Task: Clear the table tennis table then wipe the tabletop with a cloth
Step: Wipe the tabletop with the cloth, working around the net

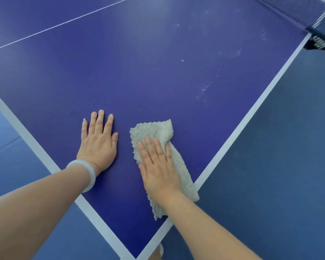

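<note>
Blue table tennis table (158, 62), 1 corner in view, with 1 grey cloth (154, 132) near it. Right hand (158, 166) presses flat on the cloth, fingers straight and together; left hand (98, 145) lies flat just beside, fingers slightly spread, 1 white bangle (86, 173) on the wrist.

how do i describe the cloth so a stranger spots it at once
Find the near corner of the blue table tennis table. By its right white edge, the right hand presses flat on the cloth. It alone is pale grey and nubbly; the left hand beside it rests on the bare table.
</note>
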